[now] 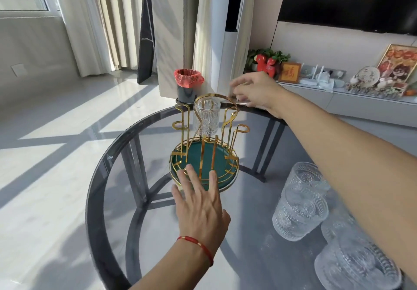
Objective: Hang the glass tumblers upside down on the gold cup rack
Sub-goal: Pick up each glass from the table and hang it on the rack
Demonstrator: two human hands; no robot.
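**One tumbler hung, more waiting on the table**

One glass tumbler [206,118] hangs mouth-down on a far prong of the gold cup rack [204,152], which stands on a green tray [228,178] near the middle of the round glass table [99,177]. Stacked tumblers [301,201] stand upright at our right side; a further tumbler [354,265] sits nearer us, cut by the frame edge.

Our left hand [199,201], red cord at the wrist, lies flat with fingers spread open, fingertips at the tray's near rim. It grips nothing; whether it presses the tray or only hovers, we cannot tell.

Our right hand [252,93] reaches past the rack's top hoop, fingers curled around something pale and blurred. It may be a second tumbler, but glass against the white pillar [228,41] washes out. We cannot say what it holds, nor how firmly.

Judged step: bringing a glass to a free prong on the right. Doing it well:
- keep the left hand steadying the tray so the rack does not slide on glass;
- turn the mouth fully down before lowering;
- centre the mouth over the looped prong tip, then lower straight;
- stay clear of the hung tumbler.

Also unclear: prong count behind the hung glass, and how many tumblers the stack holds.
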